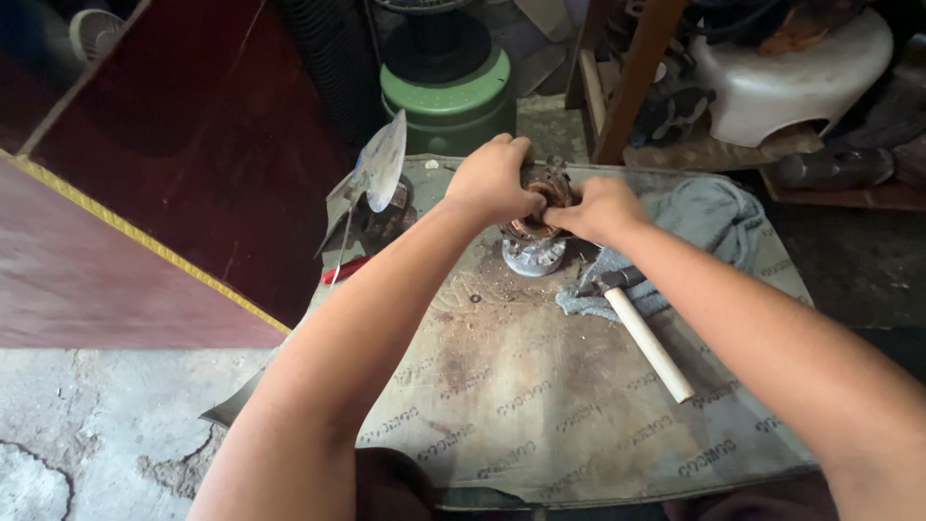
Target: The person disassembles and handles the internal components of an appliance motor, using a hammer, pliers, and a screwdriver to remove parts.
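Gripping the rusty motor part (536, 224) near the tabletop's (540, 405) far edge | left hand (492, 181) and right hand (600, 207) are clamping it from both sides, steadying it | hammer (637, 323) is lying on grey cloth (709, 224).

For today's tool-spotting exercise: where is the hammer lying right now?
In the head view, the hammer lies on the mat under the right forearm, its head on the grey cloth, just right of the motor part both hands grip.

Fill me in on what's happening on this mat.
A person has both hands on a rusty motor part standing on a worn mat: the left hand grips it from one side, the right hand from the other. A wooden-handled hammer lies untouched beside it, partly on a grey rag.
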